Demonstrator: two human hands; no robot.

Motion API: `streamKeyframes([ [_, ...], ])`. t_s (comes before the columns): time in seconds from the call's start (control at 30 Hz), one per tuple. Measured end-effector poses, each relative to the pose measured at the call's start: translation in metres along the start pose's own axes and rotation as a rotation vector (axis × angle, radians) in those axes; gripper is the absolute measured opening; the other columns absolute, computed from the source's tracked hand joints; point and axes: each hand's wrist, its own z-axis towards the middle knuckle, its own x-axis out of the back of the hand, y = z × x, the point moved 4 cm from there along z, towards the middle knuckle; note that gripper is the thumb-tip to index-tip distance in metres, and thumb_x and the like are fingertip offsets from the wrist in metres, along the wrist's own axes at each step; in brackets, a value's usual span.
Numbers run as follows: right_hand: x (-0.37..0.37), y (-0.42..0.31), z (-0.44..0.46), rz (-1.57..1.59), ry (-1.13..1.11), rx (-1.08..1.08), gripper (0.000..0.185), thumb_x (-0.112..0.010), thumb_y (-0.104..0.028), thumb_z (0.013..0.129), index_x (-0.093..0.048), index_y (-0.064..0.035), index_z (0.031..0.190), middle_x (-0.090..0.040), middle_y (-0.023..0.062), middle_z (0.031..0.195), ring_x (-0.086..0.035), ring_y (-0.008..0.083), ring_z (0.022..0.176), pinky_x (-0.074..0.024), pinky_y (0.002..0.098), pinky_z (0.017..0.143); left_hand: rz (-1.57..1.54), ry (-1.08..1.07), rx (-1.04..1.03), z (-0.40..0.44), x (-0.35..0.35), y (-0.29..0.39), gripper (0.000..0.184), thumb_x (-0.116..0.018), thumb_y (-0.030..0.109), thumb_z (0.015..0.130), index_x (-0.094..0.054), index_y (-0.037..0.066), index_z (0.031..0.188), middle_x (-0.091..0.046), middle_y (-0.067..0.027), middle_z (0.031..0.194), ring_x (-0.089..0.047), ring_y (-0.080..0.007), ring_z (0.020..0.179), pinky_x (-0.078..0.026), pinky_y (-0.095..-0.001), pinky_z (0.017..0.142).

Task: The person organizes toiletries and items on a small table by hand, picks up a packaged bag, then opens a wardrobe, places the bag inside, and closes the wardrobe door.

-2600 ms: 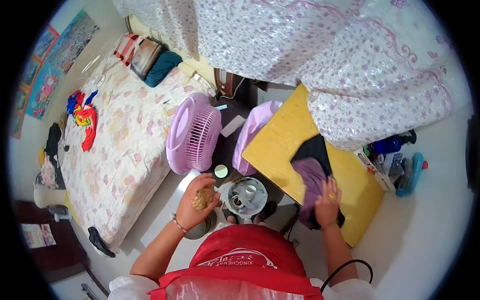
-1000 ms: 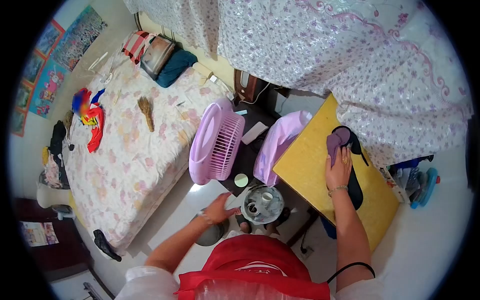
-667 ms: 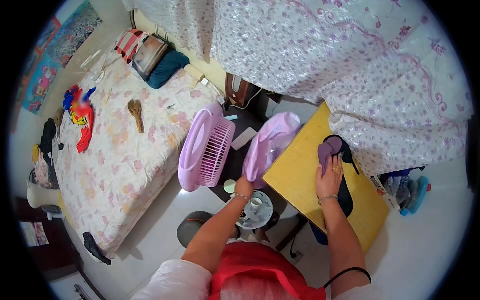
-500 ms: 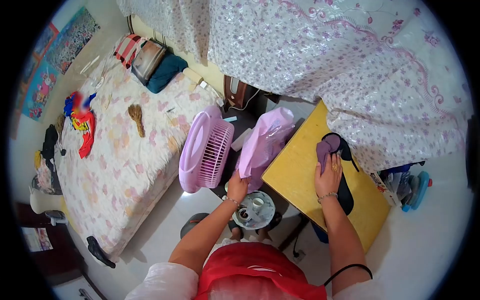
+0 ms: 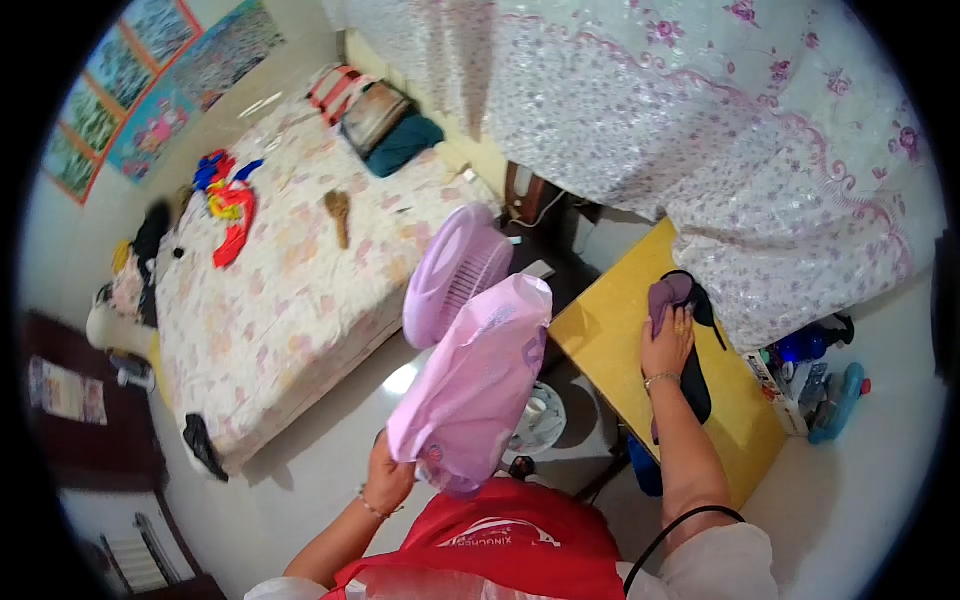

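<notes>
My left hand [image 5: 390, 480] grips the lower left edge of a pink plastic bag [image 5: 475, 385], lifted in front of my red apron. On the yellow table [image 5: 600, 325], my right hand [image 5: 668, 345] is closed on a purple cloth [image 5: 668, 298]. A black item with a strap [image 5: 694, 385] lies under and beside that hand and wrist. Behind the bag stands a pink slatted basket [image 5: 462, 270], partly covered by it. The bag also hides part of a bin with a white cup inside [image 5: 545, 415].
To the left is a flowered bed [image 5: 290, 320] with a small brush [image 5: 338, 215] and bright red and blue cloth [image 5: 230, 210]. A patterned curtain [image 5: 620, 100] hangs at the back. Bottles and a box [image 5: 790, 390] stand beyond the table's right edge.
My left hand has put down the brush, taken the pink bag and brought it up and toward me. My right hand moved along the table with the purple cloth, then stayed there.
</notes>
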Motion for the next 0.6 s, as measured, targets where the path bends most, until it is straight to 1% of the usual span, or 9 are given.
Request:
streamKeyframes([
  [0.1, 0.004, 0.009, 0.001, 0.107, 0.004, 0.004, 0.053, -0.053, -0.037, 0.092, -0.050, -0.0015, 0.131, -0.043, 0.0200, 0.141, -0.031, 0.0347, 0.136, -0.0214, 0.0468, 0.113, -0.160, 0.170, 0.110, -0.065, 0.050, 0.009, 0.027, -0.048, 0.002, 0.093, -0.054, 0.001, 0.120, -0.061, -0.0035, 0.101, -0.058, -0.0154, 0.084, -0.049, -0.0284, 0.074],
  [0.17, -0.001, 0.019, 0.000, 0.393, 0.022, -0.044, 0.056, -0.057, -0.036, 0.090, -0.048, -0.0010, 0.133, -0.043, 0.0221, 0.140, -0.031, 0.0360, 0.136, -0.0228, 0.0471, 0.112, -0.256, 0.275, 0.220, -0.107, 0.087, 0.006, 0.024, -0.045, 0.013, 0.099, -0.057, 0.006, 0.118, -0.059, 0.0006, 0.094, -0.052, -0.0096, 0.072, -0.047, -0.0252, 0.063],
  [0.23, 0.012, 0.020, -0.013, 0.482, 0.029, -0.039, 0.061, -0.063, -0.031, 0.087, -0.042, -0.0004, 0.136, -0.043, 0.0241, 0.139, -0.035, 0.0381, 0.133, -0.0257, 0.0471, 0.111, -0.332, 0.501, 0.327, -0.146, 0.124, 0.008, 0.025, -0.048, 0.026, 0.100, -0.057, 0.010, 0.118, -0.059, 0.0040, 0.091, -0.048, -0.0035, 0.064, -0.042, -0.0195, 0.056],
  [0.3, 0.051, -0.005, -0.042, 0.256, 0.152, 0.293, 0.068, -0.068, -0.028, 0.084, -0.037, 0.0009, 0.138, -0.042, 0.0245, 0.138, -0.038, 0.0403, 0.129, -0.0288, 0.0461, 0.109, -0.369, 0.591, 0.322, -0.177, 0.149, 0.025, 0.028, -0.050, 0.030, 0.099, -0.056, 0.012, 0.119, -0.060, 0.0063, 0.090, -0.045, 0.0014, 0.061, -0.036, -0.0147, 0.053],
  [0.37, 0.059, -0.036, -0.081, 0.488, -0.043, 0.368, 0.077, -0.074, -0.026, 0.078, -0.034, 0.0017, 0.138, -0.042, 0.0242, 0.137, -0.039, 0.0396, 0.128, -0.0300, 0.0454, 0.108, -0.307, 0.589, 0.324, -0.196, 0.161, 0.047, 0.028, -0.049, 0.030, 0.100, -0.056, 0.011, 0.118, -0.061, 0.0056, 0.090, -0.044, 0.0006, 0.059, -0.035, -0.0155, 0.051],
  [0.43, 0.065, -0.092, -0.140, 0.852, -0.473, 0.390, 0.086, -0.078, -0.030, 0.074, -0.032, 0.0011, 0.140, -0.041, 0.0239, 0.139, -0.037, 0.0375, 0.131, -0.0292, 0.0434, 0.109, -0.225, 0.469, 0.286, -0.219, 0.172, 0.053, 0.029, -0.048, 0.029, 0.100, -0.056, 0.009, 0.119, -0.062, 0.0035, 0.094, -0.045, 0.0001, 0.060, -0.035, -0.0158, 0.051],
  [0.5, 0.072, -0.149, -0.195, 0.815, -0.625, 0.691, 0.094, -0.082, -0.030, 0.070, -0.029, -0.0010, 0.143, -0.039, 0.0228, 0.141, -0.035, 0.0350, 0.134, -0.0281, 0.0402, 0.111, -0.237, 0.549, 0.355, -0.245, 0.184, 0.057, 0.030, -0.046, 0.028, 0.100, -0.053, 0.007, 0.121, -0.062, 0.0007, 0.097, -0.047, -0.0008, 0.063, -0.035, -0.0158, 0.050],
  [0.57, 0.087, -0.198, -0.240, 1.098, -1.011, 0.710, 0.095, -0.081, -0.025, 0.071, -0.027, -0.0023, 0.145, -0.037, 0.0220, 0.143, -0.034, 0.0320, 0.135, -0.0275, 0.0378, 0.111, -0.364, 0.478, 0.298, -0.273, 0.201, 0.052, 0.032, -0.043, 0.025, 0.101, -0.049, 0.005, 0.125, -0.062, -0.0037, 0.104, -0.056, -0.0067, 0.076, -0.044, -0.0194, 0.058],
  [0.6, 0.094, -0.219, -0.257, 1.169, -1.090, 0.754, 0.090, -0.078, -0.017, 0.073, -0.028, -0.0020, 0.145, -0.038, 0.0194, 0.144, -0.034, 0.0266, 0.136, -0.0267, 0.0358, 0.111, -0.360, 0.571, 0.257, -0.282, 0.206, 0.055, 0.030, -0.042, 0.023, 0.101, -0.052, 0.003, 0.121, -0.062, -0.0027, 0.096, -0.053, -0.0057, 0.068, -0.041, -0.0188, 0.053],
])
